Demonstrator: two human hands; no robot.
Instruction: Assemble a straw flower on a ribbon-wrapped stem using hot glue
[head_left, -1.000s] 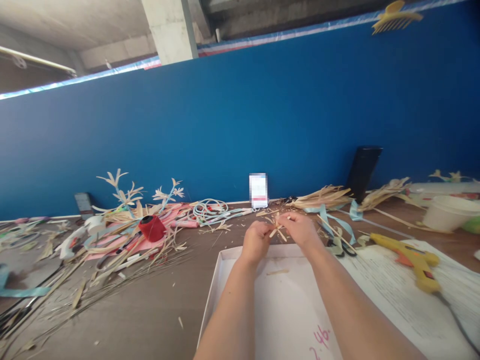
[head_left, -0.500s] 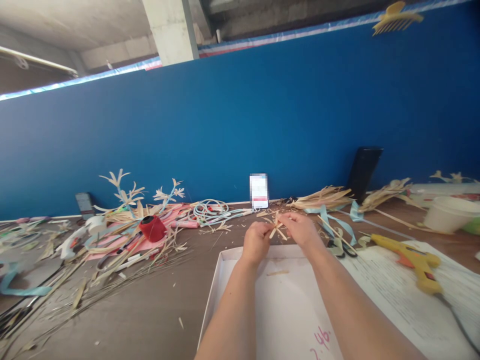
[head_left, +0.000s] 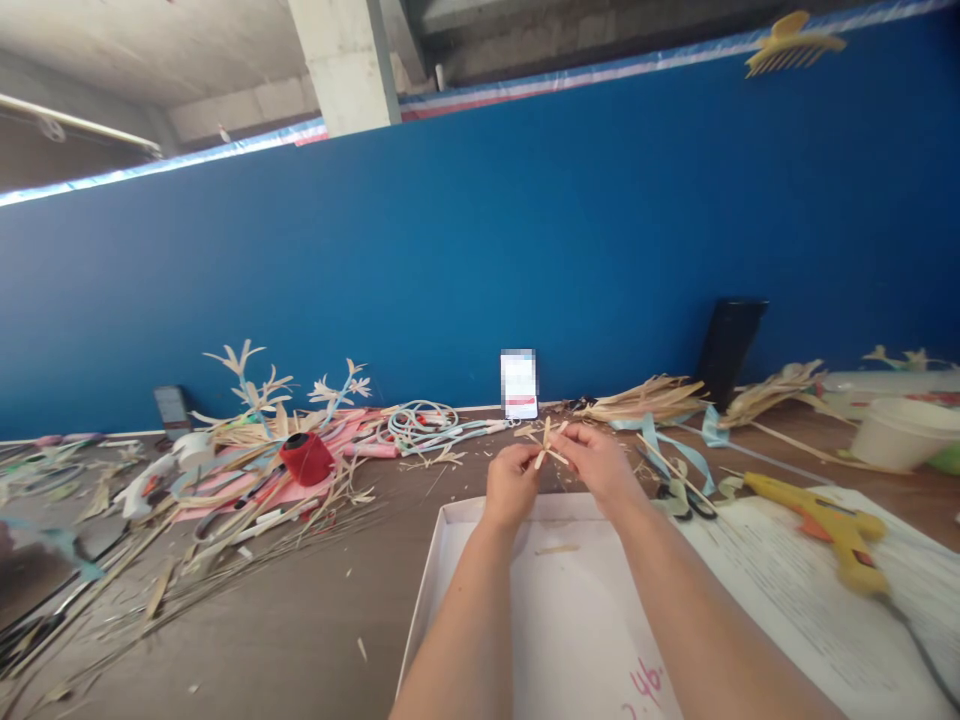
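Between my hands is a small star-shaped flower of pale straw strips (head_left: 546, 448), its strips pointing several ways. My left hand (head_left: 513, 484) pinches it from the left with thumb and forefinger. From the right, my right hand (head_left: 592, 460) grips another of its strips with closed fingertips. Both hands are above the far edge of a shallow white box (head_left: 480, 580), where a loose straw strip (head_left: 557, 550) lies. Beyond the hands a lit phone (head_left: 519, 384) leans upright against the blue partition.
On the left lie a red thread spool (head_left: 307, 458), finished straw flowers (head_left: 251, 385), a coiled cable (head_left: 420, 425) and scraps. To the right are a yellow glue gun (head_left: 832, 525) on printed paper, scissors (head_left: 694, 500), straw bundles (head_left: 649, 398) and a white tub (head_left: 904, 432).
The straw flower has turned slightly between my fingers and my right hand has shifted a little left. At the far left edge, the blue ribbon has moved and a blurred hand shows.
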